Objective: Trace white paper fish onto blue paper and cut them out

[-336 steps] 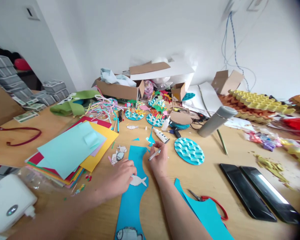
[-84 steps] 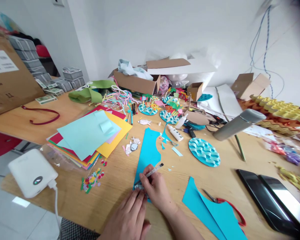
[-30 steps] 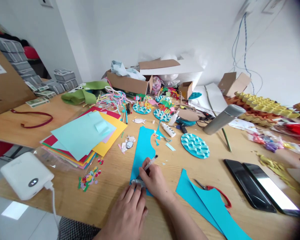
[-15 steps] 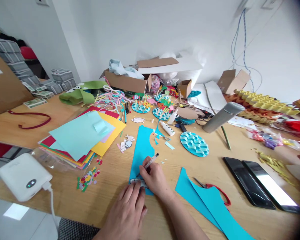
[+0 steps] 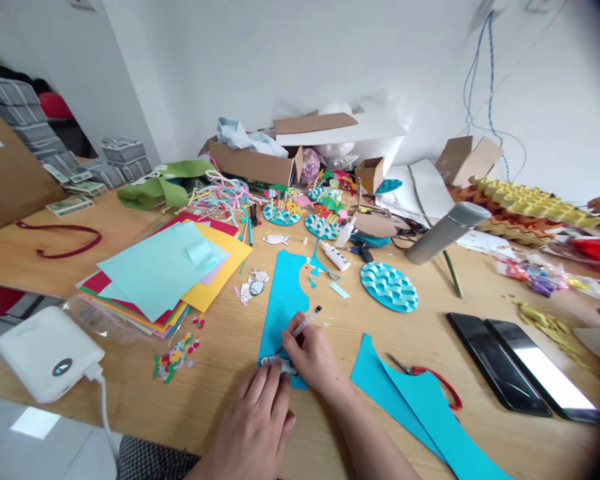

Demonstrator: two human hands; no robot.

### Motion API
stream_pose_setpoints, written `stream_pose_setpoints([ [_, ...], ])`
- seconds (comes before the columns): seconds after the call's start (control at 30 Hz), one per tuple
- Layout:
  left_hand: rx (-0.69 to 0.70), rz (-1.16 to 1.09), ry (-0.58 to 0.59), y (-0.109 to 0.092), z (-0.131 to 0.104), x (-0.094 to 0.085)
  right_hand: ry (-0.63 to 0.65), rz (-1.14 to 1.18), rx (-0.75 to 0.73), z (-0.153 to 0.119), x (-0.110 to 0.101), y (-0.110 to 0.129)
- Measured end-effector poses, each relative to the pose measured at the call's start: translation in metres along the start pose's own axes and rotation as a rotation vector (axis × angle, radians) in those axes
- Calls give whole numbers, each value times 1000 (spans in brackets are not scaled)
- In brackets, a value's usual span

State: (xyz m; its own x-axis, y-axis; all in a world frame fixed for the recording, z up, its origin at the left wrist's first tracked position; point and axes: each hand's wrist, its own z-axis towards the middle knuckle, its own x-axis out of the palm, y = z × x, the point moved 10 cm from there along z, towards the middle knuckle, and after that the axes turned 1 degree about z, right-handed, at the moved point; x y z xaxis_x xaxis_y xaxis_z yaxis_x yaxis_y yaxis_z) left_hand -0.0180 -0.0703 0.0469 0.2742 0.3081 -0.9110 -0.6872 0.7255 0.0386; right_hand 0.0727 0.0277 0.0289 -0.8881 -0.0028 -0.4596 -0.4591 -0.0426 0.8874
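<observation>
The right hand's grip [image 5: 313,353] is closed around a slim pale pen with a black end [image 5: 308,321], the thumb and fingers pinching its lower part. The pen slants, black end up and away to the right, its other end pointing down by the fingers; whether the tip touches anything is too small to tell. The left hand's grip [image 5: 257,420], just beside, is flat and unclenched, fingers stretched out and fingertips pressing on a white paper fish with dark outlines [image 5: 271,363]. That fish lies under those fingertips and partly behind the right grip, on the near end of a long bright-blue paper strip with one wavy edge [image 5: 285,293], which runs away from both grips across the wooden table [image 5: 130,400].

Near the right grip, on its right, lie bright-blue paper offcuts [image 5: 420,407], partly covering red-handled scissors [image 5: 430,370]; farther right are two black, glossy, flat rectangular devices [image 5: 497,363]. Left of the left grip is a small heap of multicoloured paper bits [image 5: 177,357], and farther left a white, rounded plastic box with a cable [image 5: 50,353]. Beyond the grips, to the left, are small white paper fish cutouts [image 5: 255,287] and a stack of coloured paper sheets [image 5: 155,267]; to the right, a teal wave-patterned oval [image 5: 389,287].
</observation>
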Motion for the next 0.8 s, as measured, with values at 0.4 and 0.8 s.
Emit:
stream_pose_setpoints([
  [0.4,-25,-7,-20,0,1,-2,94,32,51,-4,-1,-4],
  [0.8,19,52,-100,-4,0,2,-37,128,83,-15,-3,-20],
])
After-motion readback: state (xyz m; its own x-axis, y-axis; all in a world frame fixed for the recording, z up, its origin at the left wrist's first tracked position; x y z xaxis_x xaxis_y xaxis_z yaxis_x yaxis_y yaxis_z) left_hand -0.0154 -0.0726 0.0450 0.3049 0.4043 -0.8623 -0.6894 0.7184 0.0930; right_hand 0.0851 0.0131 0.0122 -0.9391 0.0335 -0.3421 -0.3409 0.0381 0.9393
